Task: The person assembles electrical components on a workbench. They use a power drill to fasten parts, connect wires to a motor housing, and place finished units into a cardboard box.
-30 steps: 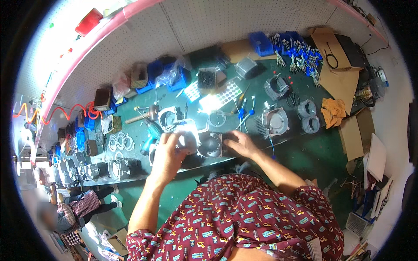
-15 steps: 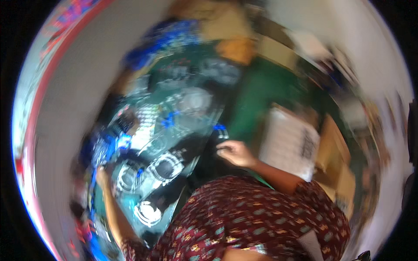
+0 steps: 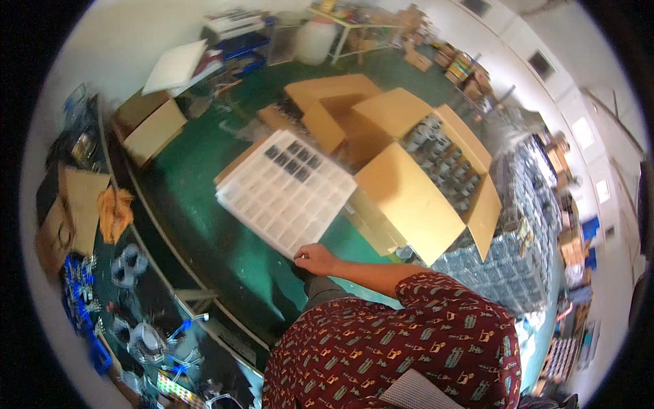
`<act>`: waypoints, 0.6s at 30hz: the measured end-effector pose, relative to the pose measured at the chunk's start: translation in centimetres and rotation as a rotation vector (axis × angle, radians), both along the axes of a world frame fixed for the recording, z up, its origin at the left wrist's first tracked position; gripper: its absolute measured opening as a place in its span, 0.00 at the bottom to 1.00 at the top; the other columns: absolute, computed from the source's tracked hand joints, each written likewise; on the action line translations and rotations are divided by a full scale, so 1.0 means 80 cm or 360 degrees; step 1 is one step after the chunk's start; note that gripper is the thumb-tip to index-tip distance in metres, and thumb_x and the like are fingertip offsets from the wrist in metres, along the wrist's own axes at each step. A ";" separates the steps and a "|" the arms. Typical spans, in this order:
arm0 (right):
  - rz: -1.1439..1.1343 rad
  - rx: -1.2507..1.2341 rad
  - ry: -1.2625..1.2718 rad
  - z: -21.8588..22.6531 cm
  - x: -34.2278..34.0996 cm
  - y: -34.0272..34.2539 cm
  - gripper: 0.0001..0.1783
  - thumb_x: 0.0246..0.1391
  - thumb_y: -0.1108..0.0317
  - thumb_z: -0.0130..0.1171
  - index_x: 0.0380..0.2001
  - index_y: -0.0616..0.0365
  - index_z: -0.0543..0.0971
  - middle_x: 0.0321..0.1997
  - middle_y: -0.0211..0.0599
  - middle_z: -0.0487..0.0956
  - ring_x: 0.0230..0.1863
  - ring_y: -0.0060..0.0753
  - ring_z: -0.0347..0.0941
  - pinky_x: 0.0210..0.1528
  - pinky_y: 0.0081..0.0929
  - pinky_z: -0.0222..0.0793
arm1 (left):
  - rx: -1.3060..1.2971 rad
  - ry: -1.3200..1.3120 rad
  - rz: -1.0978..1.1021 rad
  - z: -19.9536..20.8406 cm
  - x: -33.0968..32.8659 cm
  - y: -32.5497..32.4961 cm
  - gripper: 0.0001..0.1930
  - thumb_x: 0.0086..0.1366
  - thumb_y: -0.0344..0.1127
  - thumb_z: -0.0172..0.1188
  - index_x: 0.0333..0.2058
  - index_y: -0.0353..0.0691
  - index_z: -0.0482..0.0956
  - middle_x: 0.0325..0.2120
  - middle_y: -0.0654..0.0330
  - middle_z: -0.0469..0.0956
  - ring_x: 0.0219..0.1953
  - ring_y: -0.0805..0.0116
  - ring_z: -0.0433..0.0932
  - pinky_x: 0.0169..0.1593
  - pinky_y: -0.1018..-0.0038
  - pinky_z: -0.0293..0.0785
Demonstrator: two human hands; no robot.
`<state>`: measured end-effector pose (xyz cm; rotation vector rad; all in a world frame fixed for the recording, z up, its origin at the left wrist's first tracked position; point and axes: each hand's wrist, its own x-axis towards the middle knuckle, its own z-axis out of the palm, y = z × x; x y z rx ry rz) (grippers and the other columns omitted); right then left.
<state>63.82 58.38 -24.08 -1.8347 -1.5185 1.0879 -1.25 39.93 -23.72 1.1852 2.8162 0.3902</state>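
The right hand is held with its fingers curled in and little gap left between them, at the near corner of a white compartment tray; whether the tray's edge is pinched or merely met by the fingertips cannot be told. The tray is set low, ahead of the person, above the green floor. Several compartments toward its far left are filled with dark pieces, while the others look pale. Brown cardboard is seen along its left edge.

Just right of the tray, an open carton is filled with rows of grey parts; its broad flap is spread toward the tray, so that side is crowded. Behind the tray, a second carton stands with its flaps raised. Farther right, a film-wrapped stack is seen, its small dark marks too blurred to be read.

To the left, the workbench is strewn with grey housings, blue-ended cables and an orange cloth. At its near end, a sheet of round stickers is partly shown, with no lettering legible. The maroon shirt is printed with small coloured figures.
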 end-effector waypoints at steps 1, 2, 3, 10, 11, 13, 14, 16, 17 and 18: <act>-0.0119 0.0097 -0.0029 0.002 0.003 0.009 0.16 0.51 0.60 0.62 0.35 0.62 0.85 0.34 0.50 0.84 0.36 0.43 0.81 0.41 0.37 0.76 | 0.0018 0.0021 -0.0033 0.008 0.002 0.021 0.15 0.58 0.44 0.69 0.33 0.37 0.85 0.29 0.50 0.85 0.29 0.54 0.83 0.35 0.61 0.78; -0.0238 0.0191 -0.0063 0.004 0.010 0.019 0.15 0.51 0.60 0.62 0.34 0.62 0.85 0.33 0.50 0.84 0.35 0.43 0.81 0.40 0.37 0.76 | 0.0031 0.0037 -0.0068 0.014 0.008 0.042 0.15 0.58 0.44 0.69 0.33 0.37 0.85 0.29 0.50 0.85 0.30 0.54 0.83 0.36 0.61 0.78; -0.0361 0.0284 -0.0098 0.011 0.017 0.028 0.15 0.51 0.60 0.62 0.34 0.62 0.85 0.33 0.50 0.84 0.34 0.44 0.81 0.39 0.37 0.76 | 0.0045 0.0055 -0.0110 0.019 0.013 0.064 0.15 0.58 0.44 0.69 0.33 0.37 0.85 0.29 0.50 0.85 0.30 0.54 0.83 0.36 0.61 0.78; -0.1325 0.0774 -0.0391 0.093 0.216 0.089 0.12 0.57 0.63 0.60 0.38 0.59 0.83 0.29 0.46 0.82 0.31 0.41 0.80 0.36 0.36 0.74 | 0.0101 0.0307 -0.0297 0.103 0.077 0.152 0.14 0.59 0.43 0.69 0.35 0.36 0.86 0.31 0.49 0.85 0.31 0.53 0.84 0.37 0.61 0.79; -0.1377 0.0765 -0.0453 0.093 0.268 0.089 0.12 0.57 0.63 0.60 0.39 0.60 0.83 0.30 0.47 0.83 0.32 0.42 0.81 0.37 0.36 0.75 | 0.0105 0.0343 -0.0323 0.115 0.092 0.162 0.14 0.59 0.43 0.69 0.35 0.36 0.86 0.31 0.49 0.85 0.31 0.53 0.84 0.37 0.61 0.79; -0.1535 0.0908 -0.0512 0.089 0.333 0.087 0.13 0.56 0.64 0.61 0.39 0.62 0.83 0.31 0.47 0.83 0.34 0.45 0.81 0.38 0.37 0.76 | 0.0103 0.0363 -0.0396 0.138 0.088 0.192 0.14 0.59 0.42 0.69 0.36 0.36 0.86 0.32 0.49 0.85 0.32 0.53 0.84 0.37 0.61 0.80; -0.1473 0.0828 -0.0690 0.105 0.365 0.086 0.15 0.56 0.63 0.61 0.42 0.63 0.82 0.34 0.49 0.83 0.37 0.48 0.81 0.41 0.42 0.76 | 0.0127 0.0347 -0.0399 0.137 0.097 0.189 0.14 0.59 0.42 0.69 0.36 0.36 0.86 0.32 0.49 0.85 0.32 0.53 0.84 0.38 0.61 0.80; -0.1515 0.0390 -0.0793 0.092 0.433 0.072 0.17 0.56 0.63 0.61 0.45 0.62 0.81 0.37 0.51 0.83 0.40 0.49 0.81 0.43 0.44 0.76 | 0.0139 0.0363 -0.0489 0.157 0.123 0.208 0.14 0.60 0.42 0.69 0.36 0.36 0.86 0.32 0.49 0.85 0.32 0.52 0.84 0.38 0.61 0.80; -0.1526 0.0173 -0.0841 0.082 0.468 0.069 0.18 0.56 0.63 0.62 0.47 0.62 0.80 0.39 0.51 0.83 0.42 0.50 0.81 0.44 0.46 0.76 | 0.0138 0.0359 -0.0538 0.166 0.142 0.220 0.14 0.60 0.42 0.69 0.37 0.36 0.86 0.32 0.49 0.85 0.32 0.52 0.84 0.38 0.61 0.80; -0.1558 0.0249 -0.0890 0.075 0.487 0.068 0.20 0.55 0.61 0.63 0.47 0.63 0.80 0.37 0.51 0.83 0.41 0.50 0.81 0.44 0.46 0.75 | 0.0142 0.0352 -0.0584 0.172 0.155 0.226 0.14 0.60 0.41 0.69 0.37 0.36 0.86 0.33 0.49 0.86 0.33 0.52 0.85 0.38 0.61 0.81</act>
